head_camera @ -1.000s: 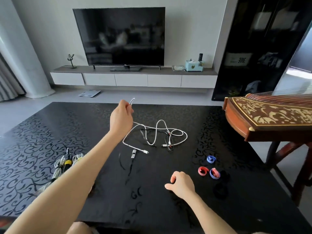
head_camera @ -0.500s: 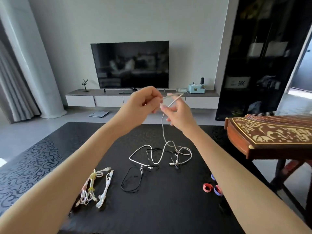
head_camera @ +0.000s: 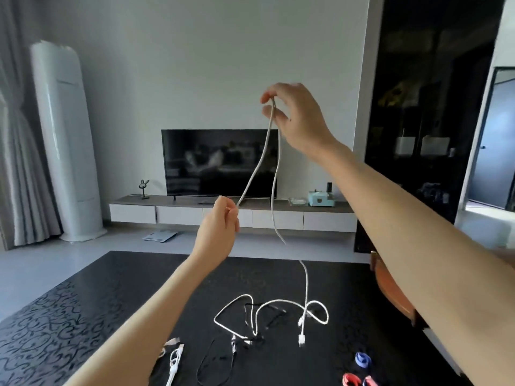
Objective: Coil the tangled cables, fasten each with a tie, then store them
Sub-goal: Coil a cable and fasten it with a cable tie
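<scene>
Surface [head_camera: 83, 316]: dark and patterned, carries all the cable work.
Gathered cables [head_camera: 174, 360]: white, at the near edge left of centre, partly hidden by the left forearm. They look bunched already. I cannot make out a tie on them.
Black cable [head_camera: 214, 366]: thin, loose loop just right of those, near edge. Not coiled.
Left hand [head_camera: 217, 232]: raised over the far edge, grip pinched on one end of the white cable [head_camera: 274, 174].
White cable, run: climbs from that pinch to the right hand, folds over, then drops to the surface centre. Its plug lies within the tangle.
Tangle [head_camera: 267, 316]: white and black strands looped across each other at the centre. Unsorted.
Right hand [head_camera: 295, 118]: held highest, grip closed on the cable's bend between thumb and fingertips.
Ties [head_camera: 362, 359]: blue and red, rolled, near-right corner, unused.
Progress, my reading: early to middle. One small batch seems dealt with. This cable is only being drawn out, not yet wound.
Left to do: free it, coil, tie, repeat for the rest, then store. No storage place in view.
</scene>
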